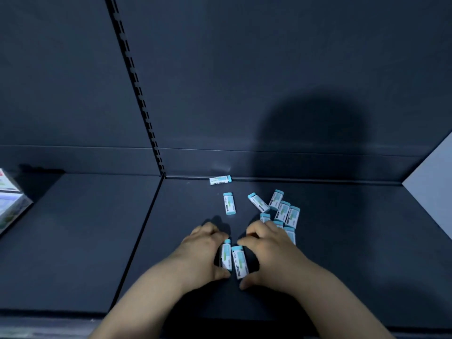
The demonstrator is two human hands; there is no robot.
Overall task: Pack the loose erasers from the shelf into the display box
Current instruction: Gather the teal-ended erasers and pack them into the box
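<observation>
Several small white erasers with light-blue caps lie on the dark shelf. My left hand is closed around one eraser, thumb at its near end. My right hand grips a second eraser lying right beside the first. A single eraser lies further back, and another eraser rests against the back wall. A cluster of erasers sits behind my right hand, partly hidden by it. A box shows at the far left edge, cut off by the frame.
A slotted upright divides the back panel, and a seam runs forward from it across the shelf. A pale side panel closes the shelf on the right. A head shadow falls on the back wall.
</observation>
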